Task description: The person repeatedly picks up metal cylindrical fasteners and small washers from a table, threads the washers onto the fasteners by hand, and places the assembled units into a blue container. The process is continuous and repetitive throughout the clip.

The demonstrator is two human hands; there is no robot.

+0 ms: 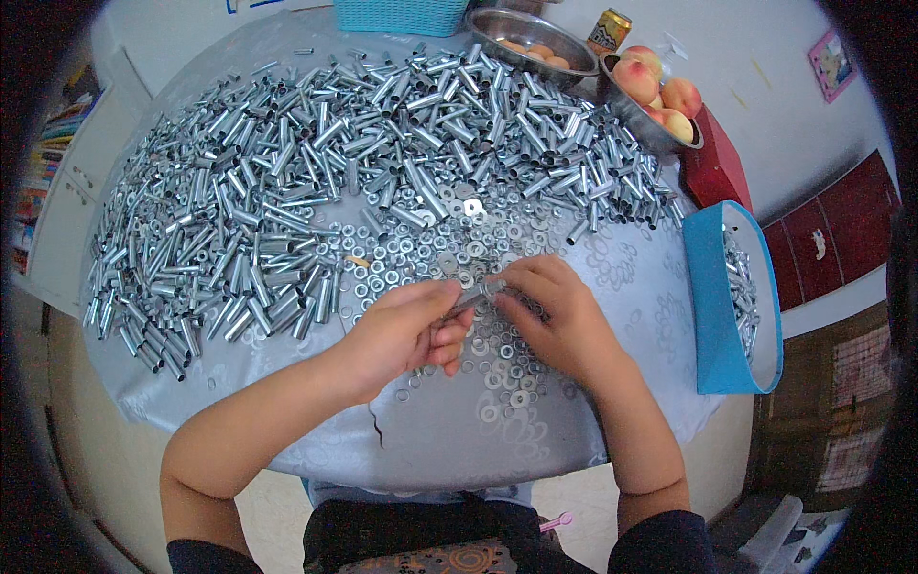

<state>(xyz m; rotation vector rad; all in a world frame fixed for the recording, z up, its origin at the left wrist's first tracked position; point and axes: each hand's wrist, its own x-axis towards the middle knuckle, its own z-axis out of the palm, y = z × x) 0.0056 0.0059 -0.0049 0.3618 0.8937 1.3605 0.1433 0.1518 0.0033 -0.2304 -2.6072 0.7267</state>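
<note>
Hundreds of short metal tubes cover the far half of the round counter, which wears a grey patterned cloth. Washers and nuts lie scattered on the near side of the tubes and around the hands. At the counter's right edge stands a blue bin with metal parts inside. Far right sit a bowl of peaches and a second steel bowl. Both hands meet near the counter's middle: the left hand pinches one tube between thumb and fingers, and the right hand closes its fingertips on that tube's other end.
</note>
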